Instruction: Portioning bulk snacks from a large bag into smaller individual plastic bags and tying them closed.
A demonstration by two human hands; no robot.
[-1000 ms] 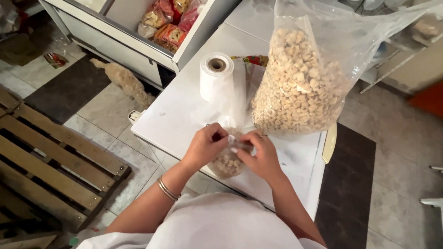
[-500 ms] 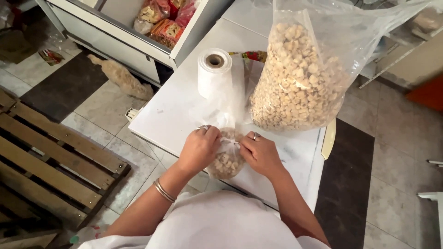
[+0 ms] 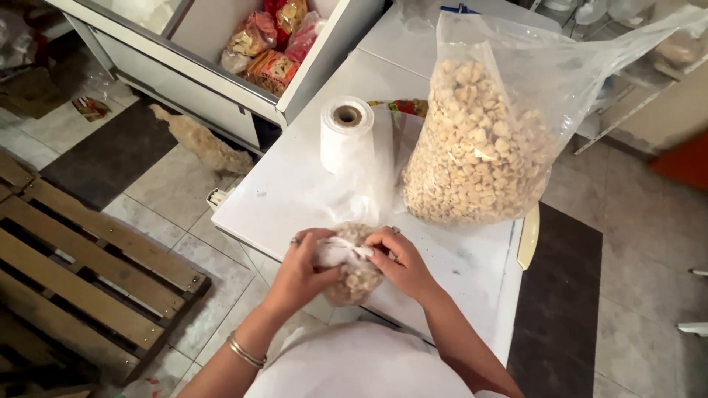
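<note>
A small clear plastic bag point(image 3: 352, 276) filled with pale beige puffed pieces rests at the near edge of the white table point(image 3: 295, 191). My left hand point(image 3: 302, 269) grips the bag's twisted neck from the left. My right hand point(image 3: 402, 262) pinches the same twisted plastic from the right. Both hands touch at the knot on top of the bag. Just behind stands a large clear sack point(image 3: 479, 147) full of the same beige pieces, open at the top. A roll of thin plastic bags point(image 3: 346, 136) stands upright to the sack's left, its loose end trailing toward my hands.
A wooden pallet point(image 3: 81, 258) lies on the tiled floor at left. A white chest point(image 3: 221, 74) at the back holds packaged snacks point(image 3: 269, 40). Dark floor mats point(image 3: 557, 309) lie on both sides. A pale cat-like animal point(image 3: 199, 140) stands near the chest.
Both hands have drawn closer together over the small bag's neck, and the plastic there is now twisted into a tight white bunch. The camera view shifted slightly.
</note>
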